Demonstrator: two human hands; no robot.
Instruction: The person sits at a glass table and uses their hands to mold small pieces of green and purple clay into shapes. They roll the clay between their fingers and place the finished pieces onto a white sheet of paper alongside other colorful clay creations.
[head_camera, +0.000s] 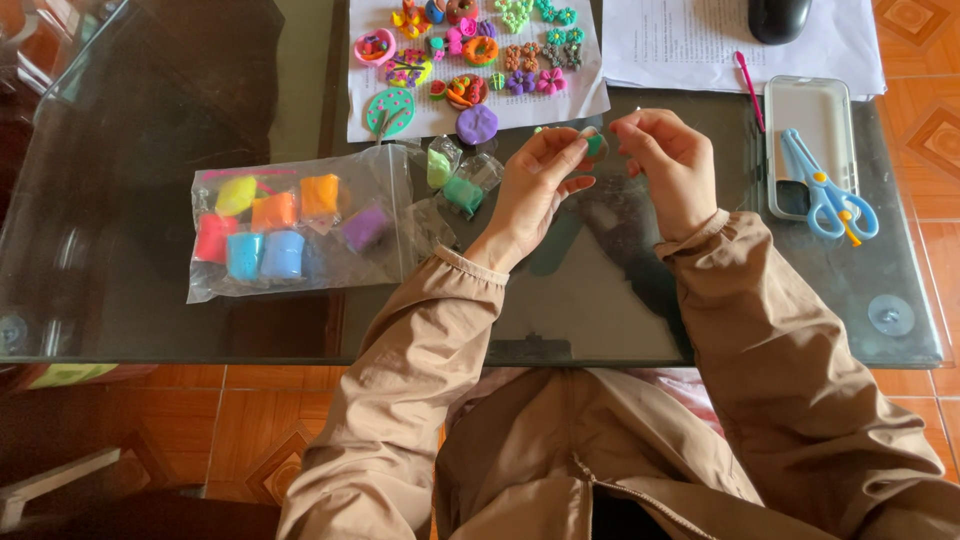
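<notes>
My left hand (535, 190) is raised over the glass table (120, 260), its fingertips pinched on a small green clay piece (594, 144). My right hand (668, 165) meets it from the right, fingertips closed at the same piece. Just left of my left hand lie small plastic wrappers with light green clay (438, 166) and darker green clay (463, 193). A clear bag of clay blocks (290, 232) in yellow, orange, red, blue and purple lies further left.
A white sheet (580, 98) at the far edge carries several small colourful clay flowers and figures. To the right sit a grey tray (800, 110) with blue scissors (828, 192), a pink tool (749, 90), printed papers (680, 45) and a black mouse (779, 17).
</notes>
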